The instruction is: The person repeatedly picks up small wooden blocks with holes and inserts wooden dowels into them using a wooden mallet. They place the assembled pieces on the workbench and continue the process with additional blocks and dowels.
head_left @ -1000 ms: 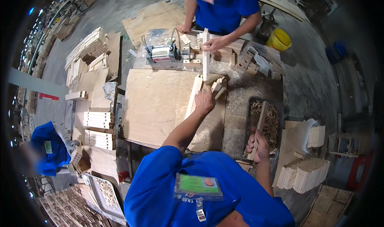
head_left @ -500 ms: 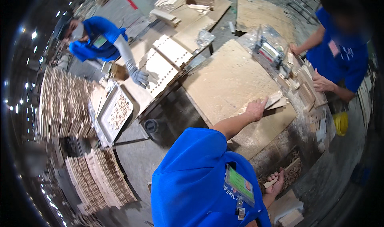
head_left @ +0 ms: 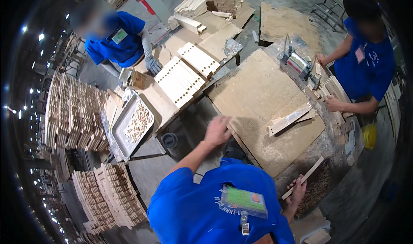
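My left hand (head_left: pixel 217 131) hovers by the near left edge of a large tan board (head_left: pixel 254 89). Its fingers look loosely stretched and hold nothing, though motion softens them. My right hand (head_left: pixel 297 192) grips a slim pale wooden strip (head_left: pixel 312 171), which slants up and away from my fingers. Below that strip lies a dark heap of small wood pieces (head_left: pixel 316 190). A few flat wooden pieces (head_left: pixel 286 122) rest overlapped on the right part of the board, apart from both hands.
A metal tray (head_left: pixel 121 137) of wooden dowels (head_left: pixel 137 122) and panels with dark holes (head_left: pixel 178 82) lie on the left table. A gloved co-worker (head_left: pixel 116 39) stands behind it. Another co-worker (head_left: pixel 365 67) handles wood at right, near a clamp-like device (head_left: pixel 298 64). Stacked slats (head_left: pixel 71 110) stand left.
My left hand has left the wooden pieces on the board and swung left to its edge. My right hand has raised the strip. The gloved co-worker's hand has drawn back from the panels.
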`<state>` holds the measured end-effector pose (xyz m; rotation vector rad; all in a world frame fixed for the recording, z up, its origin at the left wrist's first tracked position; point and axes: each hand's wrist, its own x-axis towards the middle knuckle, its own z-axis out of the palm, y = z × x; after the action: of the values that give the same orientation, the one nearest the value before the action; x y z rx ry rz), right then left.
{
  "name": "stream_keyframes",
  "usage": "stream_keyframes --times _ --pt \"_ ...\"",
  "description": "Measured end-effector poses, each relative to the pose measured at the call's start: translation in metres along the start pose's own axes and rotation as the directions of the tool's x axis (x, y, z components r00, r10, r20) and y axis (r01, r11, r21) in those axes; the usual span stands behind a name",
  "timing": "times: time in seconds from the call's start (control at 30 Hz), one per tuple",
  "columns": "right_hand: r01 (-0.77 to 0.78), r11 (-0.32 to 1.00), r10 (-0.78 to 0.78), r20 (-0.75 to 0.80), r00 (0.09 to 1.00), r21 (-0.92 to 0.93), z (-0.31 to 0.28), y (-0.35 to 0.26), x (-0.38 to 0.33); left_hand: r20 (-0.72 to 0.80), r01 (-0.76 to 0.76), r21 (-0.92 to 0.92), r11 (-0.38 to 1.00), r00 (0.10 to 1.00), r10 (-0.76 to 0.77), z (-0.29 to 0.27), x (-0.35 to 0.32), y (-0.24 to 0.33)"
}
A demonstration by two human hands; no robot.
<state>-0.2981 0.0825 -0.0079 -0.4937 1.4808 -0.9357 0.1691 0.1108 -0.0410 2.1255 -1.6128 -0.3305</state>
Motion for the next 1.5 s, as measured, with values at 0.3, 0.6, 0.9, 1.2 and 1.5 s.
stream_keyframes --times 0.3,0.6,0.9,1.2,1.5 --pt "-0.017 0.993 0.02 -0.025 1.0 0.119 0.039 0.041 -0.017 0.344 -0.134 0.602 0.787 0.933 -0.104 -0.191 0.053 -0.16" --pt "0.02 0.907 -0.013 -0.02 1.0 0.42 0.084 0.03 -0.058 0.426 -0.439 0.552 0.709 0.879 0.213 -0.19 0.093 -0.193" --pt "-0.119 0.708 -0.213 0.37 0.904 0.697 0.118 0.025 -0.085 0.341 -0.405 0.538 0.74 0.907 0.248 -0.192 0.092 -0.187" --pt "-0.167 0.532 -0.361 0.401 0.842 0.83 0.118 0.026 -0.1 0.418 -0.517 0.479 0.71 0.845 0.334 -0.198 0.085 -0.162" --pt "-0.11 0.764 -0.11 0.296 0.949 0.636 0.115 0.063 -0.124 0.671 -0.615 0.453 0.646 0.712 0.207 -0.189 0.094 -0.121"
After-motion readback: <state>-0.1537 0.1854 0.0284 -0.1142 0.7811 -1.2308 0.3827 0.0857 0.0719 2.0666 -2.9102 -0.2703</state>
